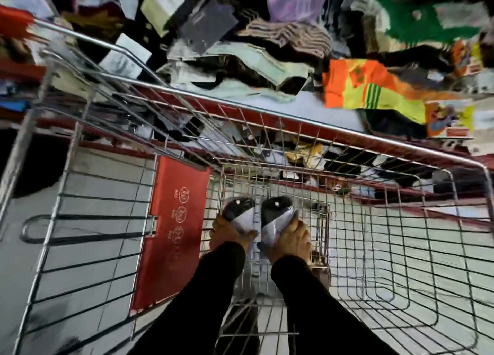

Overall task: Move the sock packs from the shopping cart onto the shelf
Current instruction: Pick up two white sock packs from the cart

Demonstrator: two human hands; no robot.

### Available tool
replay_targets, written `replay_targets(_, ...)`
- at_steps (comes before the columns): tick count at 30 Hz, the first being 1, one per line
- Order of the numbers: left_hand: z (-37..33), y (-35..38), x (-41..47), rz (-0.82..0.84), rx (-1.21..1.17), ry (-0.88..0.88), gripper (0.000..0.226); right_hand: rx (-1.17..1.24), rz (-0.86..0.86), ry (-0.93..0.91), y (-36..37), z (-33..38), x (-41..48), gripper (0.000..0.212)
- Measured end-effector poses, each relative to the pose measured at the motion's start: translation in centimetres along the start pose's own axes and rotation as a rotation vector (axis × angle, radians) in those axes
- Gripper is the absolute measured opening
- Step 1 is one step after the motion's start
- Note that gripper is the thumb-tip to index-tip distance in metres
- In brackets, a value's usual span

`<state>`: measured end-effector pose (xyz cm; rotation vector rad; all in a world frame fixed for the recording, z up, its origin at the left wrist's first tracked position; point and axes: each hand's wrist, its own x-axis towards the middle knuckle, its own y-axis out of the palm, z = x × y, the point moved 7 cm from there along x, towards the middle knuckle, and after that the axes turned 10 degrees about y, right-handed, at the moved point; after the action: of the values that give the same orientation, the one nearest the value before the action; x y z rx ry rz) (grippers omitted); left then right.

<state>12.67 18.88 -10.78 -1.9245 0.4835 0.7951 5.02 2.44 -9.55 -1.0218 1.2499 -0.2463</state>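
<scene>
Both my arms, in black sleeves, reach down into the wire shopping cart point(294, 119). My left hand point(227, 234) grips a black-and-grey sock pack point(239, 210) near the cart's bottom. Beside it my right hand point(290, 241) grips a second black-and-grey sock pack point(278, 213). The two packs lie side by side, nearly touching. Beyond the cart's far rim, the shelf point(315, 106) is heaped with many sock packs, among them an orange-and-yellow pack point(369, 90).
A red plastic child-seat flap point(173, 229) hangs at the cart's left end. A lower shelf with more packs point(307, 154) shows through the cart's far wall. Tiled floor point(441, 247) shows through the wire mesh. The picture is blurred.
</scene>
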Motion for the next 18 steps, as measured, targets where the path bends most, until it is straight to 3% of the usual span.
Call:
replay_targets(8,-0.6,-0.5,-0.4,-0.093,0.049,0.025,0.094,0.081,0.041,0.060,-1.0,-0.7,0.1,0.111)
replay_targets(12,-1.2,-2.1,-2.2,-0.106,-0.080,-0.001,0.092,0.181,0.112,0.059,-3.5,-1.9,-0.6,0.117)
replay_targets(18,-5.2,-6.7,-7.0,-0.167,-0.182,0.135,0.092,0.333,0.036,-0.013,-10.1,-2.8,-4.6,0.134)
